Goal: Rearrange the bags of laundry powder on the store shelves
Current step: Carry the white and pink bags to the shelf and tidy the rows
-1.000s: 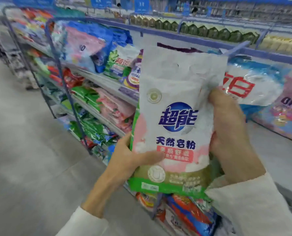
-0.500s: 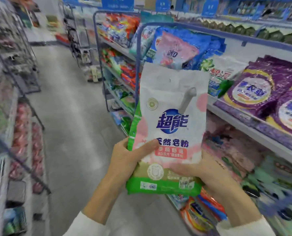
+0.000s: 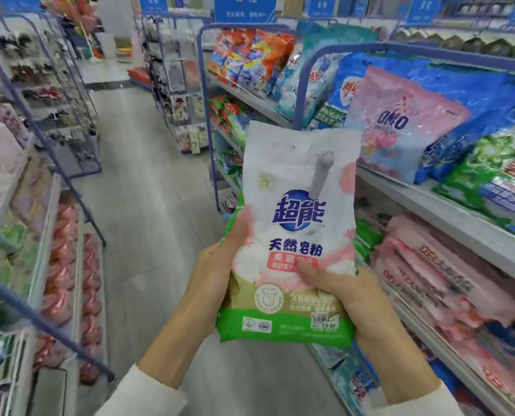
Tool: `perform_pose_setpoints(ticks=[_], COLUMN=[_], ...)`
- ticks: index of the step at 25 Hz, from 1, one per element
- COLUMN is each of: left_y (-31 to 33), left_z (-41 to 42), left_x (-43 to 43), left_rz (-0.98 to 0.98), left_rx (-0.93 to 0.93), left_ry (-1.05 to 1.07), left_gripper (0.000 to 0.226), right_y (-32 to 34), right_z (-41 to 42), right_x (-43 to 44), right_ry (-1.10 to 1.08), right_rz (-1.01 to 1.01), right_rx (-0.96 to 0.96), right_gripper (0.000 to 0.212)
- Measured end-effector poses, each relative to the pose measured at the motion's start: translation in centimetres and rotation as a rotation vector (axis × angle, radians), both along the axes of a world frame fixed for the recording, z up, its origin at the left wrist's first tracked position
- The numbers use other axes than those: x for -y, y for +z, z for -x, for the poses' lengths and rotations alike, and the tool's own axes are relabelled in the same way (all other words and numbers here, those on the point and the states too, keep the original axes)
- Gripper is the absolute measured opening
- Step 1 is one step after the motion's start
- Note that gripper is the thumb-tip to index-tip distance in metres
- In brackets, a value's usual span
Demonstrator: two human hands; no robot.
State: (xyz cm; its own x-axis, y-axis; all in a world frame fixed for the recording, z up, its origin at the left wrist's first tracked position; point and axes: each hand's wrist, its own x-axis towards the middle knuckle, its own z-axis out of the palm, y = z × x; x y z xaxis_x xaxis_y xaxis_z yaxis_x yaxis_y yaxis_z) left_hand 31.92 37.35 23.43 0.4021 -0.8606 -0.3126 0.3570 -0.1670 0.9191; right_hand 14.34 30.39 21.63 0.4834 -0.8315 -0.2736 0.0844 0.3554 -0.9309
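White bag (image 3: 292, 235) upright in right hand (image 3: 359, 301)

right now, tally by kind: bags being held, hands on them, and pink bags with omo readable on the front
white-and-green bag, held: 1
hands gripping it, left hand and right hand: 2
pink OMO bag, on the shelf to the right: 1
total: 4
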Motion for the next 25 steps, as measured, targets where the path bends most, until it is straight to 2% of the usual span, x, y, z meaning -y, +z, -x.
perform_pose_setpoints(ticks=[3,8,13,16,19,23,25], left_y=[-0.6,-2.2,-4.9,-6.2,-7.1,-8.7,-9.7], left_z=[-5.6,-13.2,-20.5,-24.5,-27.5,-27.3,-25.9], left_x=[3.9,10.1,16.9,20.9,24.6,29.0,30.8], left_rz=[0.017,-0.019,-0.074,-0.089,-0.107,-0.176,-0.225], left_rx=[-0.044,-0.142,-0.097,-0.069,-0.058,-0.075,-0.093], left_ry=[0.020,0.004,-0.090,-0.279,-0.493,-0.707,-0.804], left_gripper=[0.063,0.055,0.050,0.045,0.059,0.058,0.065], right_y=[0.1,-0.4,-2.7,-4.6,-5.8,-7.7,-8.6], right_z=[-5.5,-12.6,-19.5,-23.4,-25.5,-25.2,-23.9], right_x=[3.8,9.8,15.5,17.6,18.6,18.7,18.8], right_ry=[0.024,0.026,-0.082,-0.217,-0.347,-0.518,-0.584], right_rz=[-0.042,-0.099,-0.139,-0.198,-0.291,-0.375,-0.424], right_rx=[0.004,-0.010,-0.031,-0.038,-0.026,-0.023,-0.017], right_gripper=[0.038,0.038,0.042,0.043,0.051,0.074,0.079])
